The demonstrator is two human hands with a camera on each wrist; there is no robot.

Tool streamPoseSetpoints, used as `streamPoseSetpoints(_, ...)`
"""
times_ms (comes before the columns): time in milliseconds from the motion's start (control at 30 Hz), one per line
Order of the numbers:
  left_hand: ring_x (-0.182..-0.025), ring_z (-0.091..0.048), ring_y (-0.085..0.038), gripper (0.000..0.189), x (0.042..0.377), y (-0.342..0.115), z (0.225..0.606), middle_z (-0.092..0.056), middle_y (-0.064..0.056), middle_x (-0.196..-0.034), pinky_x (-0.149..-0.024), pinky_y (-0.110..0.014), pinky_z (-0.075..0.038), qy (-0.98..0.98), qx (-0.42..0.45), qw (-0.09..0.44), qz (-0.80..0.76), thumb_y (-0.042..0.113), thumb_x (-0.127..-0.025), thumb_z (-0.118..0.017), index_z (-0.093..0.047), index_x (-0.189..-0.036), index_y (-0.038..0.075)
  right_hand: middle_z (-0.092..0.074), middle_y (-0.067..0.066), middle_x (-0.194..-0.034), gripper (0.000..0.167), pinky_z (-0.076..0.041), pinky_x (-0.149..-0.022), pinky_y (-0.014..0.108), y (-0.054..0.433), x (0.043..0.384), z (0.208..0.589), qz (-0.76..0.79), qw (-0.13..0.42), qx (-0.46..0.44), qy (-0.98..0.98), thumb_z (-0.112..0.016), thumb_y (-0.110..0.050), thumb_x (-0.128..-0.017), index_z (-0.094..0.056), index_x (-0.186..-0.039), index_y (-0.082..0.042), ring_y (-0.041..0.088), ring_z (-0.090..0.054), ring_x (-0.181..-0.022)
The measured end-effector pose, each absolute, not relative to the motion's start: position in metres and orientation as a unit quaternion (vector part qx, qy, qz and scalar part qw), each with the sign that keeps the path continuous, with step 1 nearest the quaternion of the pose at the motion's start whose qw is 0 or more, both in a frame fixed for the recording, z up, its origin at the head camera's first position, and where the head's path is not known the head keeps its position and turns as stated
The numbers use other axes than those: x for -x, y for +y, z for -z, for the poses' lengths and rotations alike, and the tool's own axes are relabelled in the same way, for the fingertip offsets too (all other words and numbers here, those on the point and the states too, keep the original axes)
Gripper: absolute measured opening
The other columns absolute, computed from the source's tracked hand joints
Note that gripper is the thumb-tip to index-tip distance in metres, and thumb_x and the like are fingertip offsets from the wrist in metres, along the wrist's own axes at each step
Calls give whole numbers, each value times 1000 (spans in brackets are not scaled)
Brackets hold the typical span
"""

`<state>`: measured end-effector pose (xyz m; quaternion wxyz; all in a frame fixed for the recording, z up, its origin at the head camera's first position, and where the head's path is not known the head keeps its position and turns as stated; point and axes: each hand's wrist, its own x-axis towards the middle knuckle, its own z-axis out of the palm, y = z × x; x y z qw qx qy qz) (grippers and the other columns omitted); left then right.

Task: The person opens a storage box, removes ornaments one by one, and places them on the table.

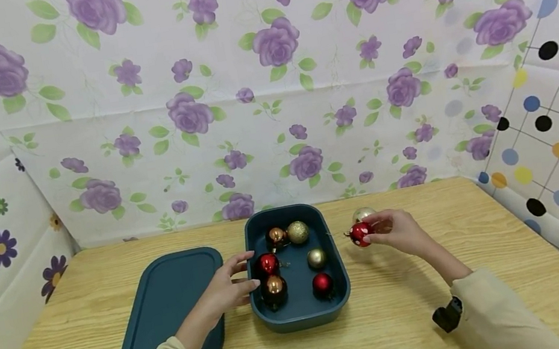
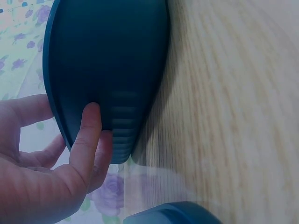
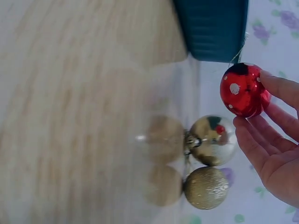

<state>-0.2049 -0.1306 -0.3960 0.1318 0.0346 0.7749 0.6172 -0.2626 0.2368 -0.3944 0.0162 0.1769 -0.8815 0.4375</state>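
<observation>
My right hand [image 1: 395, 233] pinches a red Christmas bauble [image 1: 360, 234] with white dots, off the right side of a dark blue box [image 1: 305, 322]. The bauble's hanging string shows in the right wrist view. My left hand [image 1: 228, 286] grips the box's left wall; in the left wrist view, some fingers [image 2: 91, 123] lie against the outside while others reach over the rim. Inside the box are copper baubles [image 1: 276, 285], red baubles [image 1: 322, 283] and gold baubles [image 1: 298, 232]. Two gold baubles, one shiny [image 3: 212, 140] and one glittery [image 3: 206, 187], lie near my right hand.
A dark blue lid [image 1: 170, 301] lies flat on the wooden table [image 1: 391, 327], left of the box and partly under my left forearm. A flowered cloth [image 1: 252, 142] hangs behind the table, with patterned cloths along both sides.
</observation>
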Motion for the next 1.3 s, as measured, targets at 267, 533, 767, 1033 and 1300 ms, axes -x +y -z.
streamPoseSetpoints(267,-103,-54,-29,55,205,-131,396,-33,-23,-137,-72,-40,-51,774,-36,131,-619,2,-86,-59,-40,-137,11,-61,22,-99,34,-53,-69,28,236,272,408,-431,0,-210,-877,-70,-7,-79,-61,-109,8,31,-64,-87)
streamPoseSetpoints(533,-101,-56,-27,56,205,-130,396,-34,-23,-137,-69,-39,-51,778,-34,131,-613,3,-86,-60,-39,-137,11,-62,24,-104,34,-53,-69,30,235,276,414,-392,-5,-214,-895,-70,-3,-78,-62,-110,8,31,-63,-87)
streamPoseSetpoints(767,-100,-56,-26,55,205,-131,396,-34,-23,-137,-70,-39,-51,781,-32,131,-609,3,-86,-60,-40,-137,11,-62,23,-104,35,-53,-69,30,236,277,414,-384,-4,-216,-898,-70,-5,-78,-62,-110,7,31,-64,-87)
streamPoseSetpoints(1033,-100,-56,-26,55,205,-131,396,-35,-23,-137,-70,-39,-51,782,-30,132,-608,3,-86,-59,-40,-137,12,-62,23,-103,37,-53,-71,32,237,276,412,-388,-9,-219,-895,-71,-8,-79,-61,-111,7,31,-63,-89)
streamPoseSetpoints(1300,-101,-56,-27,56,205,-130,395,-34,-23,-137,-70,-39,-51,781,-33,132,-610,3,-86,-59,-39,-137,11,-61,23,-107,39,-52,-74,34,238,275,412,-405,-10,-226,-886,-71,-10,-78,-60,-111,9,33,-62,-92)
